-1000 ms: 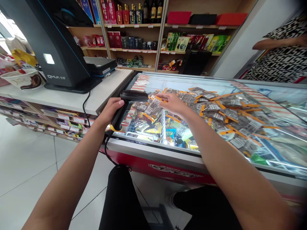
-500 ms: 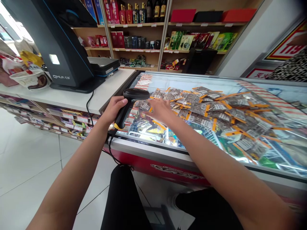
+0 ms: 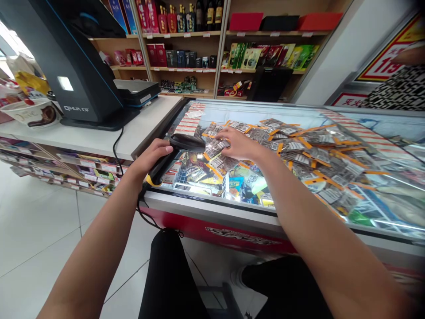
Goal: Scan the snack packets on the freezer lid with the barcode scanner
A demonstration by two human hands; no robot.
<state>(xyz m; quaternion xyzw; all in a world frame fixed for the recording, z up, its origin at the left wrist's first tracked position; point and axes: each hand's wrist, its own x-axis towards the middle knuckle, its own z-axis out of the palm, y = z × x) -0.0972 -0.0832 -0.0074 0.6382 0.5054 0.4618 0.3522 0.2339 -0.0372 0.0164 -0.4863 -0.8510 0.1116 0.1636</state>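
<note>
My left hand [image 3: 154, 156] is wrapped round the handle of a black barcode scanner [image 3: 187, 142]. The scanner's head points right, over the glass lid of the freezer [image 3: 229, 109], and its cable hangs from the yellow-trimmed handle end. Just right of the scanner, my right hand [image 3: 238, 142] has thumb and fingers closed on a small clear snack packet [image 3: 215, 147] with orange edges. More packets of the same kind [image 3: 294, 145] lie in a loose pile on the glass, to the right of this hand. Part of the held packet is hidden behind my fingers.
On the left, a white counter [image 3: 146, 117] carries a dark checkout machine [image 3: 89, 88] and a Dove tub [image 3: 31, 113]. Stocked shelves [image 3: 186, 68] stand behind. A person's patterned sleeve [image 3: 398, 91] shows at the far right. My knees are close to the freezer's red front [image 3: 195, 226].
My right hand has gone from open fingers near the scanner to gripping a packet a little to the right. The scanner's head has dropped slightly in view.
</note>
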